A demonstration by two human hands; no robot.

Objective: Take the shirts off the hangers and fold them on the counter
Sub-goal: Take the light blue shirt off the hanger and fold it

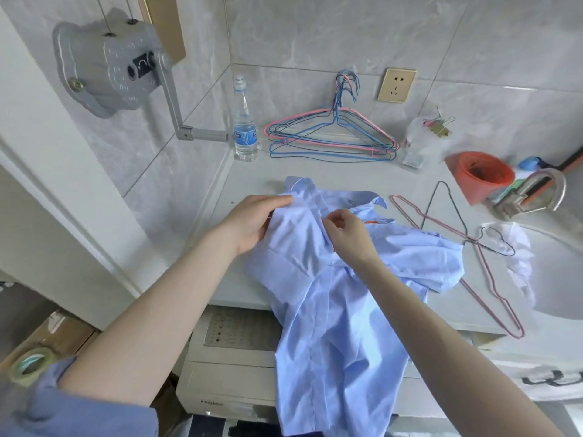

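**Position of item.** The shirt (315,310) lay off its hanger on the tabletop (331,175), front upward, at centre frame. Its long axis ran from the collar (303,184) at upper centre down to the tail, which hung over the near tabletop edge at the bottom of the frame.

**Hands.** Both were at the collar end, on either side of the front opening. The right hand (348,231) was on the placket line itself. The left hand (252,223) was on the panel to frame left of it.

- **Left grip:** the fingers were curled round a fold of cloth just below the collar, holding it.
- **Right grip:** thumb and forefinger were closed to a pinch on the placket edge. Whether a button lay in that pinch could not be determined.

**Pose.** Both forearms entered from the bottom of the frame and converged on the collar.

**Judgement.** The front was probably being closed or squared before folding. The coming move depended on bringing the two front edges together along that axis.

**Other.** Two loose hangers (473,241) lay just beside the sleeve at frame right.
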